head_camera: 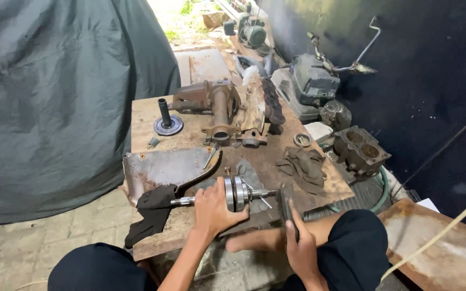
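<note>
Right hand [301, 249]: our grip is closed around a dark tool [288, 207], nearest us.
Left hand [215, 211]: we clasp the crankshaft [237, 193], fingers wrapped over it.
Crankshaft: we see it lying on the rusty desk [276, 161], beside a rag [303, 166].

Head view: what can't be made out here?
- Crankshaft: near side, hidden by the left hand.
- Dark tool in the right hand: motion blur, kind unclear.
- Rusty table: near edge, hidden by the knees.
- Small ring: too small for detail.
</note>
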